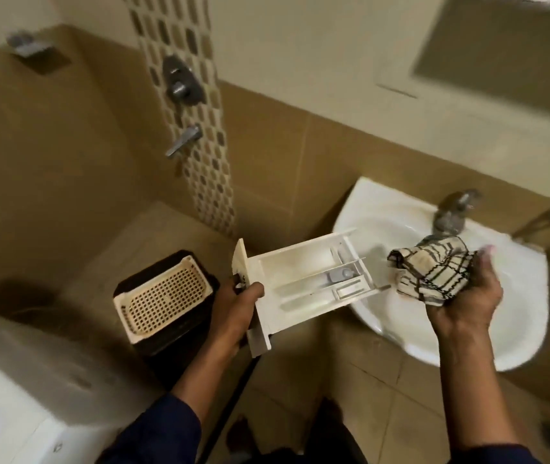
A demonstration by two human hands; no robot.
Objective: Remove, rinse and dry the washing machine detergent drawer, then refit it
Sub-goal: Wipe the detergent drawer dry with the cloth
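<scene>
My left hand (233, 306) grips the white detergent drawer (300, 279) by its front panel, thumb curled over the panel's edge. The drawer is held level, its open compartments facing up and its rear end reaching over the rim of the white washbasin (518, 296). My right hand (464, 296) holds a crumpled checked cloth (431, 272), cream with dark lines, over the basin just right of the drawer's rear end. Cloth and drawer are close but apart. The white washing machine (9, 396) fills the lower left corner.
A chrome tap (451, 212) stands at the back of the basin. A dark stool with a cream perforated top (163, 296) sits on the tiled floor left of the drawer. Wall taps (183, 142) are mounted on the mosaic strip. A floor drain (549, 433) lies lower right.
</scene>
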